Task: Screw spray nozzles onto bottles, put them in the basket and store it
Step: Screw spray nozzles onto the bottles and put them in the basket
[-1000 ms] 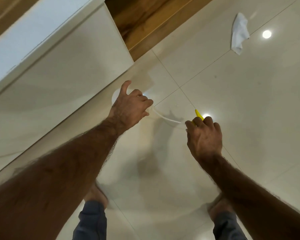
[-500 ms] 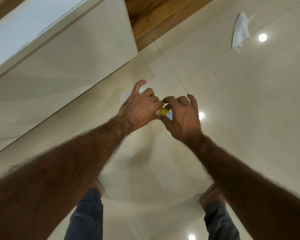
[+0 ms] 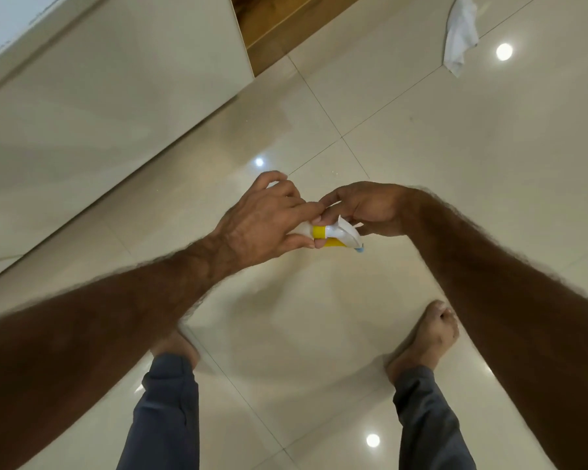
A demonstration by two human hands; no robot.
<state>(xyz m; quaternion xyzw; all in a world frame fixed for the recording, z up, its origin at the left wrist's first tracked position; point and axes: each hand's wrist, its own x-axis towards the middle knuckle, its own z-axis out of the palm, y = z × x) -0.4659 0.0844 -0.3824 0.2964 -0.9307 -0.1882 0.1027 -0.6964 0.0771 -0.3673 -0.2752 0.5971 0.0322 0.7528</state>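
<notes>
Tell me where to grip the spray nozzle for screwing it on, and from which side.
Probably the yellow collar of the spray nozzle: it is round and sits against the bottle. Come from the right; the left hand covers the bottle side.

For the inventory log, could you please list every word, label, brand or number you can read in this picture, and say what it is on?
None: no text can be read anywhere.
The spray nozzle, white with a yellow collar, in the right hand: no lettering shows.
The bottle: mostly hidden by the left hand, any label out of sight.
The white cloth on the floor: plain.
</notes>
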